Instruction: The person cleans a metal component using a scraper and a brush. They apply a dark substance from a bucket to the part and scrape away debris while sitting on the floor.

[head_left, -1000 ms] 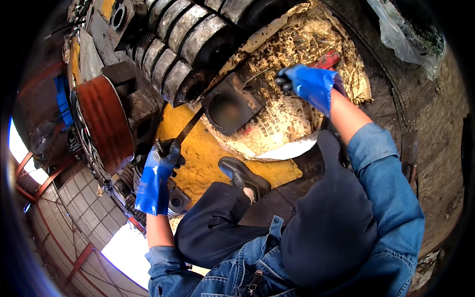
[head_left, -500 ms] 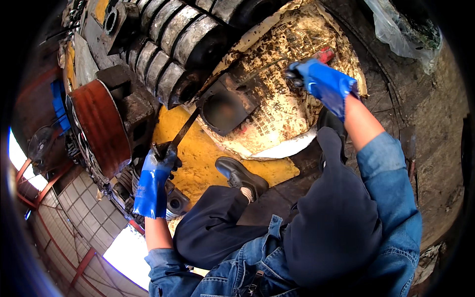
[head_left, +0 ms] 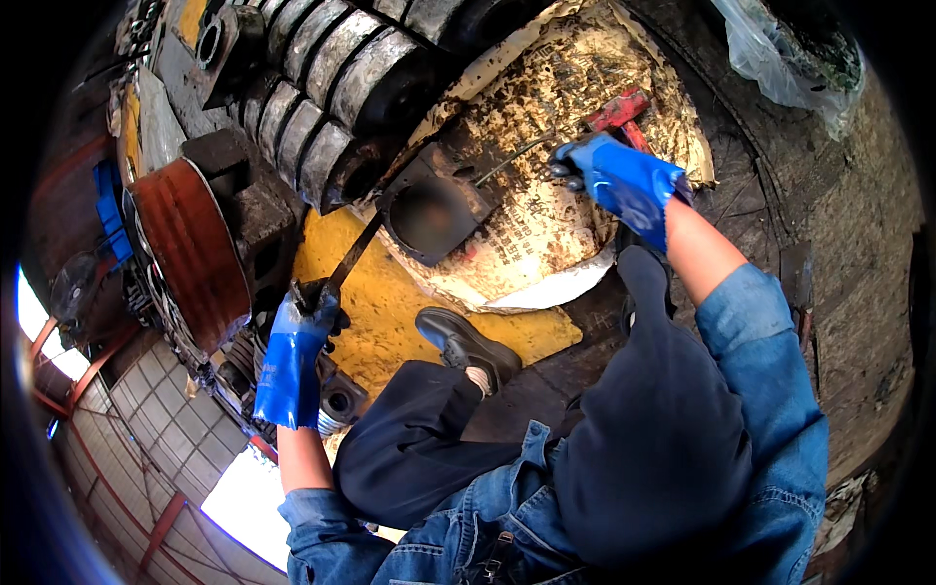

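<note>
My left hand [head_left: 300, 327], in a blue rubber glove, is closed around a long dark metal bar [head_left: 357, 250]. The bar slants up and right to the edge of a dark metal block [head_left: 470, 207] with a large round opening. That block rests on a stained, printed sack [head_left: 531, 249]. My right hand [head_left: 595, 171], gloved the same way, hovers over the sack's right part with fingers loosely bent and thumb apart; nothing shows in them. Just beyond it lies a red hammer [head_left: 616, 109], its handle partly behind the glove. A thin rod [head_left: 514, 159] runs from the block toward my right fingers.
Rows of heavy, grimy metal cylinders [head_left: 363, 70] stand at the upper left. Below them are a rust-red drum [head_left: 193, 255] and more metal parts. A yellow sheet [head_left: 366, 322] lies under my shoe [head_left: 468, 343]. At the upper right is a clear plastic bag [head_left: 780, 66].
My right hand has come down and slightly left, uncovering more of the red hammer. My left hand keeps its hold on the bar. The whole view has shifted slightly.
</note>
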Available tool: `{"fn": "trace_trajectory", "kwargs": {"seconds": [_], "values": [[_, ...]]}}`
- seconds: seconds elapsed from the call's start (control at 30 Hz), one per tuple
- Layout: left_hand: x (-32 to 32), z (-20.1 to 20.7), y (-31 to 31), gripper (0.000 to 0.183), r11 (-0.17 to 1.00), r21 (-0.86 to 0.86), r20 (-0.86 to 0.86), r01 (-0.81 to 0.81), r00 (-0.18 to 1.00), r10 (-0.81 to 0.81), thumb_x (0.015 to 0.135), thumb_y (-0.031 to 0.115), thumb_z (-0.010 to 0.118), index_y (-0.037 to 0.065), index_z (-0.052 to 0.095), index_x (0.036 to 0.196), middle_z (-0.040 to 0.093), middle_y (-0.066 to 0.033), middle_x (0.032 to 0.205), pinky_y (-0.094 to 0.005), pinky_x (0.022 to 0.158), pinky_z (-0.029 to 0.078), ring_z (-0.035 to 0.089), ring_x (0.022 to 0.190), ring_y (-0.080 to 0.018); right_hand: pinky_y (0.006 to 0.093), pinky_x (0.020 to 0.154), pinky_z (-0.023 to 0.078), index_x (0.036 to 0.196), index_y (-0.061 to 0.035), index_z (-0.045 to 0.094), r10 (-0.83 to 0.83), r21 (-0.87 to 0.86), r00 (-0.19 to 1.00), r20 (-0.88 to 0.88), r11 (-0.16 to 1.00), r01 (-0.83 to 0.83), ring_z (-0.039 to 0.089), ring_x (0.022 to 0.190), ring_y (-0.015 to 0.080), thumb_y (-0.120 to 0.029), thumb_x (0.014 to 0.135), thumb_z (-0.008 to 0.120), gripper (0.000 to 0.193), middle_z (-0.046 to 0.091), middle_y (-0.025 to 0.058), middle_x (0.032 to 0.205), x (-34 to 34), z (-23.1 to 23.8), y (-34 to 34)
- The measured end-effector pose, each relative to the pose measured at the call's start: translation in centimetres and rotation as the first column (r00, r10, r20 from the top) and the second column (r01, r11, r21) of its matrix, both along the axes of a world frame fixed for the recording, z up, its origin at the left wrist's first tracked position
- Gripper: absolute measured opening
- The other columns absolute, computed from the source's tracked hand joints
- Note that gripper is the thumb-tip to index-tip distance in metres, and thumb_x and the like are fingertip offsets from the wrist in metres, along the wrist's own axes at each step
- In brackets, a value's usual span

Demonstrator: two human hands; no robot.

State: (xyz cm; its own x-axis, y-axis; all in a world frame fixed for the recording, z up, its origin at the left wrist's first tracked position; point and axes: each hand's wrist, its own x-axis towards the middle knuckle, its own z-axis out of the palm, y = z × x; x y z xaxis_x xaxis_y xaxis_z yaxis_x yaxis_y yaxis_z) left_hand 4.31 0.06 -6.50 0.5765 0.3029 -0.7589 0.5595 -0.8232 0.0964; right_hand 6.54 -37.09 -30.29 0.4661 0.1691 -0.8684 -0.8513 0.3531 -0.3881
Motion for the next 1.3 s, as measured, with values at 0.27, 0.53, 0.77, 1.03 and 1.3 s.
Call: {"fn": "trace_trajectory", "kwargs": {"seconds": [0.27, 0.53, 0.77, 1.03, 1.3], "values": [[0.6, 0.4, -1.7, 0.024, 0.996, 0.057, -0.028, 0.064, 0.998, -0.062, 0.095, 0.026, 0.053, 0.005, 0.064, 0.096, 0.067, -0.005, 0.069, -0.0279, 0.048, 0.048, 0.059, 0.057, -0.0117, 0.029, 0.051, 0.047, 0.106, -0.0096, 0.062, 0.625, -0.142, 0.669, 0.402, 0.765, -0.629, 0.054, 0.062, 0.0159, -0.021, 0.092, 0.056, 0.019, 0.061, 0.0121, 0.084, -0.7, 3.0, 2.5], [0.6, 0.8, -1.8, 0.025, 0.994, 0.1, -0.071, 0.037, 0.997, -0.03, 0.093, 0.029, 0.054, 0.006, 0.064, 0.093, 0.067, -0.0037, 0.069, -0.0284, 0.049, 0.049, 0.059, 0.057, -0.0116, 0.024, 0.051, 0.048, 0.108, -0.001, 0.059, 0.171, 0.246, 0.977, 0.126, 0.949, -0.198, 0.06, 0.063, 0.0162, -0.017, 0.095, 0.051, 0.022, 0.066, 0.0134, 0.093, -1.4, -3.2, 1.9], [0.8, 1.4, -2.4, 0.023, 0.993, 0.115, -0.072, 0.04, 0.997, -0.032, 0.093, 0.028, 0.054, 0.007, 0.063, 0.09, 0.066, -0.0041, 0.068, -0.0283, 0.048, 0.049, 0.059, 0.055, -0.0121, 0.0277, 0.049, 0.05, 0.1, 0.001, 0.061, 0.132, 0.268, 0.977, 0.171, 0.947, -0.174, 0.06, 0.064, 0.0162, -0.012, 0.092, 0.052, 0.018, 0.065, 0.0114, 0.084, -1.3, -1.0, 2.5], [1.5, 1.2, -2.8, 0.027, 0.989, 0.119, -0.165, 0.084, 0.984, -0.064, 0.096, 0.029, 0.05, 0.006, 0.063, 0.09, 0.066, -0.004, 0.067, -0.0268, 0.048, 0.048, 0.059, 0.055, -0.0104, 0.0261, 0.054, 0.043, 0.103, 0.0024, 0.059, 0.206, 0.3, 0.975, 0.078, 0.928, -0.22, 0.054, 0.068, 0.0158, -0.007, 0.094, 0.049, 0.016, 0.062, 0.0105, 0.085, -1.9, 0.6, 4.0], [0.5, 1.6, -1.7, 0.023, 0.998, 0.055, -0.081, -0.033, 0.996, 0.038, 0.095, 0.028, 0.051, 0.008, 0.063, 0.093, 0.067, -0.0043, 0.07, -0.0275, 0.047, 0.047, 0.057, 0.052, -0.0126, 0.0251, 0.045, 0.039, 0.1, 0.002, 0.063, 0.092, -0.03, 0.986, -0.141, 0.995, -0.097, 0.052, 0.055, 0.0133, -0.015, 0.096, 0.05, 0.022, 0.062, 0.0086, 0.075, 1.3, -1.9, -1.0]]}}
